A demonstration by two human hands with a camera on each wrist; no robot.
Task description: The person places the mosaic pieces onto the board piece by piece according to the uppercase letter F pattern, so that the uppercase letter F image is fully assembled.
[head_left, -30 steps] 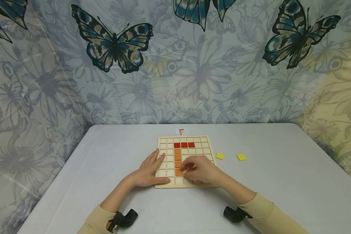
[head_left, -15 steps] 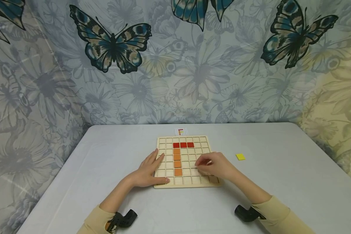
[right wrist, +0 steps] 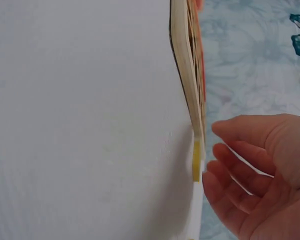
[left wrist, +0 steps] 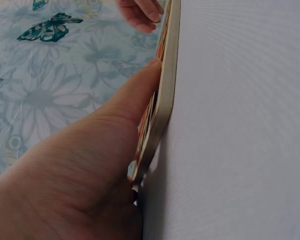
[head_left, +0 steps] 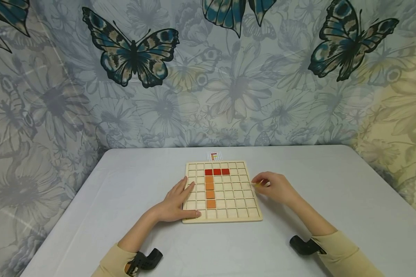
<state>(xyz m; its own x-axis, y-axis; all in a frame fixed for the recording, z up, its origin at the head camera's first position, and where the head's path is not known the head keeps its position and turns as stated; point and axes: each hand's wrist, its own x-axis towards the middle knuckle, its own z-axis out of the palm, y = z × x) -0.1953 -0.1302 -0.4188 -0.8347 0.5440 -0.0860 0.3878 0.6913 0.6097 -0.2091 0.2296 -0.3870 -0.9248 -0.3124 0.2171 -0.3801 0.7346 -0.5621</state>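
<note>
A light wooden grid board (head_left: 235, 200) lies on the table, with red tiles (head_left: 217, 172) in a row and a column of orange tiles (head_left: 210, 194) in its cells. My left hand (head_left: 173, 202) rests spread on the board's left edge; its thumb lies along the near left corner in the left wrist view. Just past the right edge, my right hand (head_left: 275, 188) hovers by a yellow tile (right wrist: 196, 160) on the table. In the right wrist view its bent fingers and thumb stand apart, with a slight gap to that tile.
A small printed pattern card (head_left: 214, 156) lies behind the board's far edge. White cloth (head_left: 90, 215) covers the table, which ends at a flowered, butterfly-printed backdrop (head_left: 194, 96). A black wrist mount (head_left: 303, 246) sticks out from the right sleeve, another (head_left: 149, 259) from the left.
My right hand has moved right, off the board's lower middle to beyond its right edge. It now covers where the farther yellow tile lay. The left hand stays put.
</note>
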